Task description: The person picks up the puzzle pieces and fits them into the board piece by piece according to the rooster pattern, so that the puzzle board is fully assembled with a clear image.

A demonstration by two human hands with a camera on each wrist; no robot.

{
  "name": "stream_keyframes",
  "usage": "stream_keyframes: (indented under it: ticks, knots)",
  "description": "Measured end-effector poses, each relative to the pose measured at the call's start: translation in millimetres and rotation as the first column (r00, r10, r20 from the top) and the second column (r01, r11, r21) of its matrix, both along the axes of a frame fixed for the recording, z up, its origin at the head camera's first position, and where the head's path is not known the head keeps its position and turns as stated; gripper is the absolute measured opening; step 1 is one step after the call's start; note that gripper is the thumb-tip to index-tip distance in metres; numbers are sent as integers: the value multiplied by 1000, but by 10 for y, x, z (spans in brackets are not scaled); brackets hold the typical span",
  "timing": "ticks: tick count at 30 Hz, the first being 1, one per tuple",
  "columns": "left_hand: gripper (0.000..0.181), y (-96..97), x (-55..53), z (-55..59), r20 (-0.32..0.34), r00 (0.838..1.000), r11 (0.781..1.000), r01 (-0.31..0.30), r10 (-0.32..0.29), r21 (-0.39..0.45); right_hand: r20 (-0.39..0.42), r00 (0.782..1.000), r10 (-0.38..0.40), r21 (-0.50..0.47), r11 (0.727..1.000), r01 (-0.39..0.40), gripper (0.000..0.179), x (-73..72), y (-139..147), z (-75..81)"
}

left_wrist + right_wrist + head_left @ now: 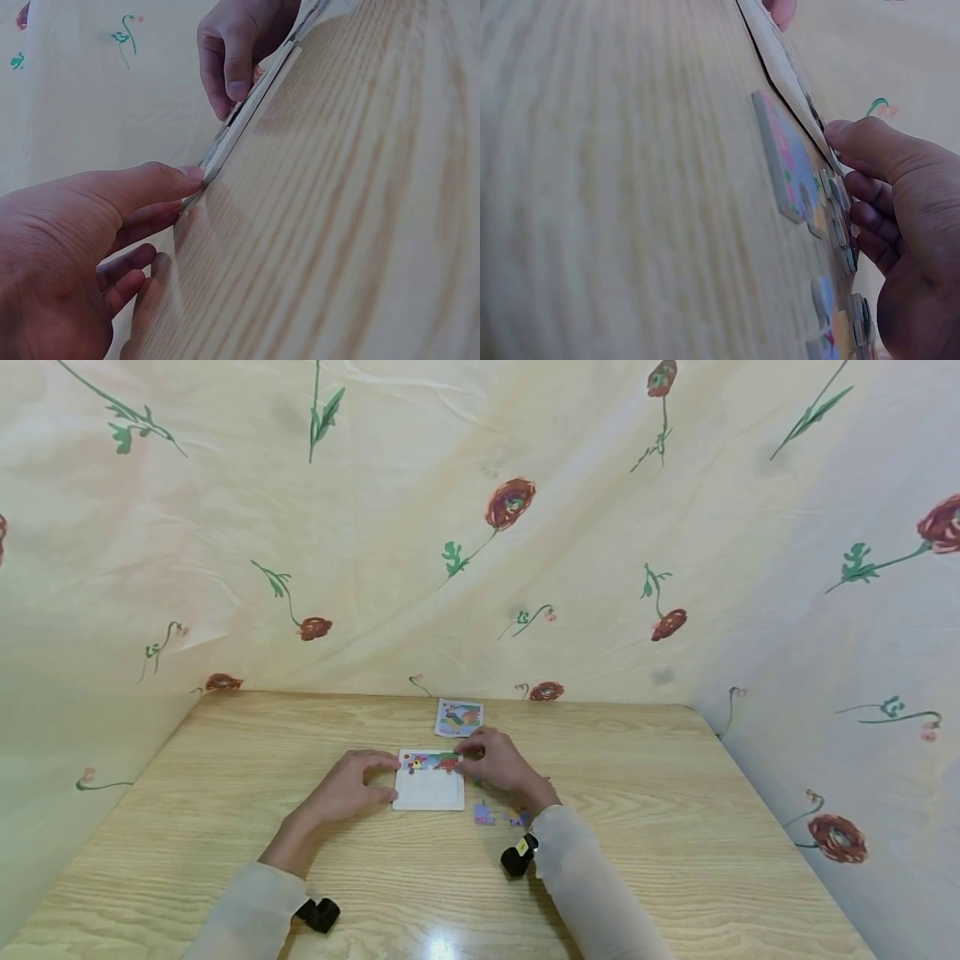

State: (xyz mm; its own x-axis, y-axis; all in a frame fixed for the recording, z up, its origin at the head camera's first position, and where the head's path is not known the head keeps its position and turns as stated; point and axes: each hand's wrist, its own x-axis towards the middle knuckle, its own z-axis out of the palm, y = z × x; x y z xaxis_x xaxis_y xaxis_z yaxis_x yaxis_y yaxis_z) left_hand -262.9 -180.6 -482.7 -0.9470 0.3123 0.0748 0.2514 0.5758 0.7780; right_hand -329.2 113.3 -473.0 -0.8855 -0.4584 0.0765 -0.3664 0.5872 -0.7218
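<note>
A white jigsaw puzzle board [429, 792] lies on the table, its far strip filled with colourful pieces [423, 762] and its near part bare white. My left hand [347, 787] holds the board's left side, with thumb and forefinger spread along that edge. At the far right corner, my right hand [497, 762] has its thumb and bent fingers on the board beside the last pieces of the strip. Whether a single piece sits between these fingertips is hidden. Beneath the right hand lie loose puzzle pieces [786, 159], partly covered in the head view.
Behind the board lies a picture card [459, 717] with a colourful figure. More loose pieces [483, 814] are to the board's right on the wooden table [225, 810]. A flower-patterned cloth [405, 527] surrounds the table at the back and sides.
</note>
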Motion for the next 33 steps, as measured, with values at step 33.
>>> stream_keyframes:
  ticks: [33]
  knots:
    - [41,-4,10,10,-21,1000,1000,6,-7,-20,-23,1000,17,-9,1000,-17,15,-7,-15,-13]
